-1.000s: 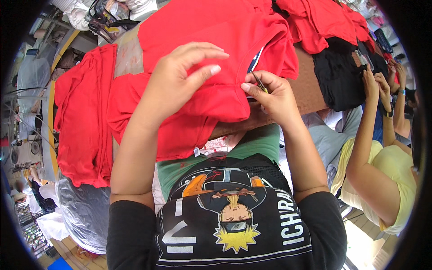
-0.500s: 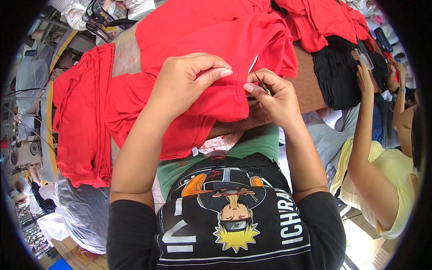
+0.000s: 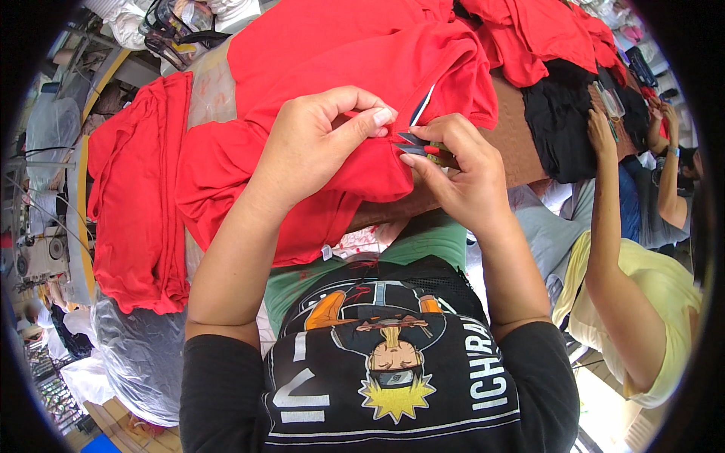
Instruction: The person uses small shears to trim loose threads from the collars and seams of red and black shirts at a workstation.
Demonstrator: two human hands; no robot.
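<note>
A red garment [image 3: 362, 68] lies spread over the table in front of me. Above its near part, my left hand [image 3: 325, 136] is closed in a pinch, thumb against forefinger; whatever sits between the fingertips is too small to make out. Just to the right, my right hand [image 3: 464, 162] grips a pair of thread snips [image 3: 411, 145]. Their two dark blades stand apart and point left toward the pinching fingertips, close to the cloth. A narrow white-and-dark strip [image 3: 421, 107] shows along the garment's seam behind the blades.
Folded red cloth [image 3: 140, 204] hangs over the table's left side. More red garments [image 3: 536, 38] and black cloth [image 3: 555, 128] lie at the right on the brown tabletop [image 3: 521, 155]. A co-worker in yellow [image 3: 634, 325] reaches in from the right. Clear plastic wrapping [image 3: 140, 362] stands lower left.
The thread snips have turned in my right hand, so their blades now show pointing left. My left hand stays pinched, almost in place. The co-worker's arm has shifted slightly left.
</note>
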